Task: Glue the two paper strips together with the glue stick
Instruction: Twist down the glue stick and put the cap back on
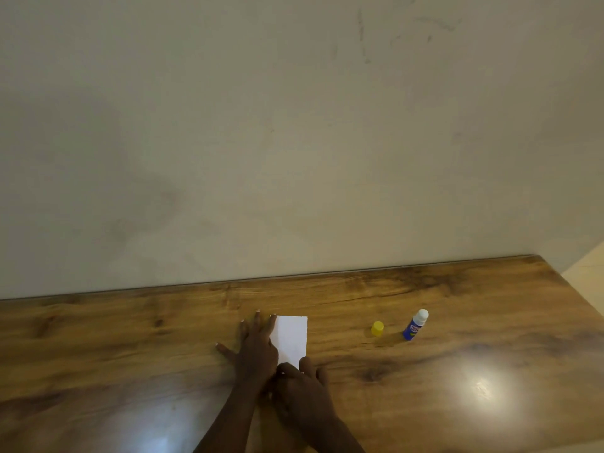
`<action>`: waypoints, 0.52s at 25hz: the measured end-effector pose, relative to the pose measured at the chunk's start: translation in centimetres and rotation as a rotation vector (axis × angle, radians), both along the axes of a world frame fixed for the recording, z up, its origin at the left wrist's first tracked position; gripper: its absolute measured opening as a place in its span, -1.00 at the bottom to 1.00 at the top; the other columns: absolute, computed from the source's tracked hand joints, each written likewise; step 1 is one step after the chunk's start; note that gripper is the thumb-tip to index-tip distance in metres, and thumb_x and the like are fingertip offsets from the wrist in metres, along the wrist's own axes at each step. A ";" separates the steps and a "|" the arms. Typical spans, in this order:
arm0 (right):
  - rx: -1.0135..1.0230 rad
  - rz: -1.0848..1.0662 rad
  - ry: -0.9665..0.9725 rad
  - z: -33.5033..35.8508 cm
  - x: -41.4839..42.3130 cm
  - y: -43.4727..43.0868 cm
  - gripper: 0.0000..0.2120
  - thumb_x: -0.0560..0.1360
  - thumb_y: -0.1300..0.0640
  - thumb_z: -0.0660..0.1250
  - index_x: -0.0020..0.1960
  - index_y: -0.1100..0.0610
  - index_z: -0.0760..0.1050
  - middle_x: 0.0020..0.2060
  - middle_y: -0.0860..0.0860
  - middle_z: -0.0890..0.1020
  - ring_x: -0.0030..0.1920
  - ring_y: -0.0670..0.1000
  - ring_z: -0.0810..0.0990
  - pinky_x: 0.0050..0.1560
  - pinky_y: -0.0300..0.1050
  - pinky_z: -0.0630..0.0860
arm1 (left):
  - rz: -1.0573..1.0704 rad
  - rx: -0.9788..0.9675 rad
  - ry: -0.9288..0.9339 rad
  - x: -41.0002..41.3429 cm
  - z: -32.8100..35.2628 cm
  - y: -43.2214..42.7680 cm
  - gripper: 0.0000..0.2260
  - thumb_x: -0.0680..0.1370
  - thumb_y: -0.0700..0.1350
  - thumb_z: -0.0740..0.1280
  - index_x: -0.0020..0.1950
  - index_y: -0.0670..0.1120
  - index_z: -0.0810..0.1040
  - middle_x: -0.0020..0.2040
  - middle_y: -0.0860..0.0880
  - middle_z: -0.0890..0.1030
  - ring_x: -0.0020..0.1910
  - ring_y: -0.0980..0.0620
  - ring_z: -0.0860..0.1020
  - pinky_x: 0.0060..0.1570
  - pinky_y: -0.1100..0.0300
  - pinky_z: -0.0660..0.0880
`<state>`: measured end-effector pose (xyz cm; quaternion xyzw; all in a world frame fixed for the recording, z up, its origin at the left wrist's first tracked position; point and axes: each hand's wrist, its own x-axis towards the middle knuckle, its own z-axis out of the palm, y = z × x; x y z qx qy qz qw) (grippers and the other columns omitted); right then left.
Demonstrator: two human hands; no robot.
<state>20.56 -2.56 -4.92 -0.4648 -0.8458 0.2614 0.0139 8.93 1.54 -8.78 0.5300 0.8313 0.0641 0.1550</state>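
Observation:
White paper (pixel 292 338) lies flat on the wooden table (pixel 130 338); I cannot tell two strips apart in it. My left hand (pixel 256 348) rests flat with fingers spread, pressing on the paper's left edge. My right hand (pixel 302 382) presses its fingers on the paper's near end and covers that part. The glue stick (pixel 415 324), blue with a white tip exposed, lies on the table to the right, apart from both hands. Its yellow cap (pixel 377 328) stands alone just left of it.
A plain beige wall (pixel 294 125) rises behind the table's far edge. The table's right edge (pixel 581 295) runs diagonally at the far right, with pale floor beyond. Bright light glares on the tabletop (pixel 480 387) at the near right.

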 end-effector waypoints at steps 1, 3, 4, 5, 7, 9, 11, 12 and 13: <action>0.013 -0.003 0.005 -0.1 0.3 0.2 -0.70 0.53 0.02 0.05 0.18 -0.02 0.43 0.28 -0.05 0.42 0.32 0.10 0.22 0.31 0.21 0.10 | 0.006 -0.004 -0.002 -0.1 0.0 -0.1 -0.52 0.59 -0.04 0.06 0.44 0.23 -0.06 0.54 0.07 -0.05 0.51 -0.10 -0.14 0.23 -0.48 -0.24; 0.031 -0.009 0.017 -0.3 0.7 0.7 -0.70 0.53 0.04 0.04 0.21 -0.07 0.39 0.29 -0.05 0.40 0.31 0.09 0.23 0.31 0.21 0.11 | 0.022 -0.005 -0.026 -0.5 0.1 0.0 -0.54 0.60 -0.01 0.03 0.44 0.21 -0.06 0.54 0.07 -0.04 0.51 -0.10 -0.11 0.25 -0.47 -0.22; 0.035 -0.009 0.023 -0.4 0.8 0.9 -0.70 0.52 0.04 0.03 0.21 -0.08 0.37 0.29 -0.05 0.40 0.30 0.08 0.24 0.31 0.21 0.12 | 0.029 -0.003 -0.040 -0.7 0.3 0.0 -0.55 0.60 0.00 0.02 0.45 0.21 -0.06 0.54 0.07 -0.03 0.51 -0.10 -0.10 0.26 -0.47 -0.21; 0.034 -0.008 0.029 -0.6 0.8 1.1 -0.70 0.52 0.04 0.03 0.21 -0.09 0.36 0.28 -0.05 0.40 0.29 0.08 0.25 0.30 0.20 0.13 | 0.029 -0.003 -0.049 -0.8 0.4 0.1 -0.55 0.60 0.01 0.02 0.45 0.20 -0.05 0.54 0.06 -0.02 0.51 -0.11 -0.08 0.27 -0.46 -0.20; 0.026 0.001 0.047 -0.8 0.9 1.4 -0.70 0.52 0.03 0.03 0.21 -0.07 0.35 0.28 -0.06 0.40 0.28 0.08 0.26 0.27 0.19 0.15 | 0.017 0.001 -0.058 -0.9 0.7 0.2 -0.56 0.60 0.01 0.02 0.45 0.18 -0.04 0.54 0.05 -0.01 0.51 -0.10 -0.05 0.29 -0.45 -0.17; 0.013 0.016 0.073 -0.9 1.1 1.5 -0.71 0.52 0.02 0.02 0.21 -0.09 0.34 0.32 -0.08 0.37 0.29 0.08 0.25 0.27 0.18 0.15 | -0.003 0.010 -0.053 -1.0 1.1 0.4 -0.55 0.60 0.00 0.04 0.46 0.16 -0.03 0.54 0.04 0.00 0.51 -0.10 -0.02 0.32 -0.41 -0.13; 0.003 -0.014 0.115 -0.7 1.5 1.7 -0.71 0.52 0.02 0.03 0.19 -0.13 0.36 0.36 -0.12 0.34 0.33 0.06 0.21 0.30 0.17 0.12 | -0.049 0.010 -0.011 -0.8 1.6 0.6 -0.54 0.59 0.02 0.05 0.46 0.12 -0.02 0.54 0.01 0.00 0.50 -0.09 0.02 0.36 -0.35 -0.06; 0.001 -0.052 0.136 -0.6 2.0 1.9 -0.71 0.53 0.01 0.03 0.20 -0.14 0.36 0.39 -0.13 0.31 0.35 0.04 0.19 0.33 0.16 0.10 | -0.080 0.008 0.015 -0.5 1.9 0.8 -0.54 0.59 0.03 0.05 0.46 0.11 -0.02 0.54 0.00 0.01 0.50 -0.08 0.04 0.39 -0.30 -0.03; 0.010 -0.092 0.156 -0.5 2.7 2.2 -0.70 0.53 0.01 0.04 0.23 -0.13 0.36 0.39 -0.14 0.30 0.36 0.02 0.17 0.35 0.12 0.11 | -0.109 0.015 0.022 -0.1 2.2 1.0 -0.54 0.59 0.05 0.05 0.46 0.09 -0.01 0.53 0.00 0.02 0.50 -0.07 0.06 0.40 -0.26 -0.02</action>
